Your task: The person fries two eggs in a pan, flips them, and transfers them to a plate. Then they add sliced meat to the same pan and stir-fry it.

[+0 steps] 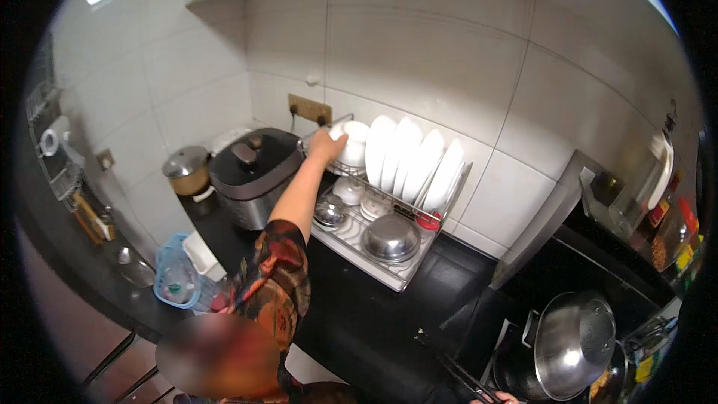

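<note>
My left hand, its arm in a patterned sleeve, reaches to the upper tier of a metal dish rack. Its thumb lies against a white bowl at the rack's left end, and its other fingers are partly hidden. Another white bowl sits right beside it, and several white plates stand upright farther right. At the bottom edge my right hand, mostly cut off, holds dark chopsticks. Bits of food cling to their tips. A wok with a domed steel lid is just right of that hand.
Left of the rack are a multicooker and a lidded pot. An upturned steel bowl and a small glass lid lie on the rack's lower tier. A blue basket stands at left. Bottles and packets crowd the far right.
</note>
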The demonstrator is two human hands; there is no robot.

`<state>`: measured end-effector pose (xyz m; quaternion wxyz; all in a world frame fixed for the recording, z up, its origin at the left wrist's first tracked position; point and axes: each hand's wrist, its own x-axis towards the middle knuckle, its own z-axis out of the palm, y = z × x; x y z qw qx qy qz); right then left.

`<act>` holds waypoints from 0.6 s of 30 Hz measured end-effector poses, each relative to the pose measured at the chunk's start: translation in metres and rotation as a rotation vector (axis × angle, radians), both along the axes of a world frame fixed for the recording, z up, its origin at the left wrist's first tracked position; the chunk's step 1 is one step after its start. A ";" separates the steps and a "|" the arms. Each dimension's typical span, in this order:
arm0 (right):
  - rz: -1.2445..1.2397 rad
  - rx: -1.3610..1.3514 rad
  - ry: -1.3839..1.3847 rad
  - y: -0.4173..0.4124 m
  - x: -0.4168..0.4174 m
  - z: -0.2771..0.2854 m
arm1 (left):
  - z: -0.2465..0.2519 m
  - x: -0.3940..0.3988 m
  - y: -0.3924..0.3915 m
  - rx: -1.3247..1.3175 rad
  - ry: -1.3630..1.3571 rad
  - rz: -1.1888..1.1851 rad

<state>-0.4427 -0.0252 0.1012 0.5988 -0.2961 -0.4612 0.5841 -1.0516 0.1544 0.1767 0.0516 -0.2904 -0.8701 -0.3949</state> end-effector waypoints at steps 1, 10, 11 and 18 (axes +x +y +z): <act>-0.036 -0.031 0.007 -0.006 -0.011 0.002 | 0.001 -0.008 0.011 -0.028 0.052 -0.017; -0.142 0.006 -0.124 -0.037 -0.065 0.012 | 0.028 -0.034 0.036 -0.156 -0.275 -0.043; -0.123 0.004 -0.102 -0.040 -0.070 0.013 | 0.030 -0.028 0.041 -0.121 -0.323 -0.032; -0.101 0.016 -0.099 -0.057 -0.082 0.022 | -0.002 -0.082 0.060 0.306 -0.471 -0.101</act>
